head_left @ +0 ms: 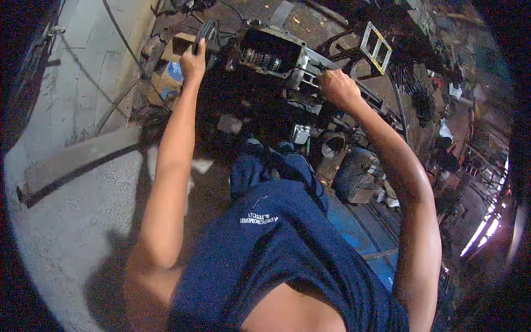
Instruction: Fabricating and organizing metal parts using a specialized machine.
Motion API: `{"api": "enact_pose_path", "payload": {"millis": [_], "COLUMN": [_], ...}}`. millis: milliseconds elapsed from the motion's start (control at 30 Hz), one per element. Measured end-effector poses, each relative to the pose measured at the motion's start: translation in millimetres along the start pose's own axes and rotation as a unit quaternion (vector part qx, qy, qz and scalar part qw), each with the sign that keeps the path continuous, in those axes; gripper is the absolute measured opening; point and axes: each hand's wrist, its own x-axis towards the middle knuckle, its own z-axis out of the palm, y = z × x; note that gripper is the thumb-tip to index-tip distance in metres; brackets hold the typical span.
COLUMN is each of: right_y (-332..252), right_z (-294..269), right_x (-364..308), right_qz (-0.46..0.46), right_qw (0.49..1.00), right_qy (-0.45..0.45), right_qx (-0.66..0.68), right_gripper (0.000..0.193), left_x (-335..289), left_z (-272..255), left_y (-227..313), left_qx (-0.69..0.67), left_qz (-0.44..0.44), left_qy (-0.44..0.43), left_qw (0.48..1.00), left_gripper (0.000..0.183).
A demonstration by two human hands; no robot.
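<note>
My left hand (193,67) is raised at the upper left, its fingers closed on the edge of a dark metal ring (207,30). To the right of it sits an open gearbox housing (300,48), with a row of gears (266,60) showing inside. My right hand (339,88) is curled beside the grey slotted metal part (307,76) joined to the housing's right side. A small dark end shows at its fingertips, but most of what it grips is hidden.
A torn cardboard box (166,83) lies left of the housing. A yellowish perforated metal frame (380,47) stands at the upper right. Nearer my legs are a round metal can (333,145) and a dark container (357,176). A grey wall (83,72) bounds the left.
</note>
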Motion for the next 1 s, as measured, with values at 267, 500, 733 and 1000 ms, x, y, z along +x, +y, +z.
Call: {"api": "enact_pose_path", "payload": {"millis": [267,500,733,1000], "right_y": [4.3,8.2,27.0,23.8], "right_z": [-15.3,-28.7,-17.1,2.5], "right_x": [32.4,34.4,31.6,13.1], "right_qz": [-0.030,-0.042,-0.067,-0.085], "right_qw": [0.999,0.995,0.994,0.991], "right_qy": [-0.027,-0.094,-0.062,-0.002], "right_qx": [0.012,-0.007,-0.053,-0.107], "right_gripper": [0.020,0.028,0.021,0.020], "left_x": [14.7,29.9,40.1,-6.1], "left_z": [4.1,4.2,21.7,8.7], "left_y": [-6.9,36.4,16.8,3.7], "left_qx": [-0.002,0.094,0.152,0.003], "left_qz": [0.003,-0.009,-0.022,0.111], "left_qy": [-0.014,-0.030,-0.014,0.098], "left_qw": [1.000,0.995,0.988,0.989], "left_gripper": [0.064,0.065,0.069,0.061]}}
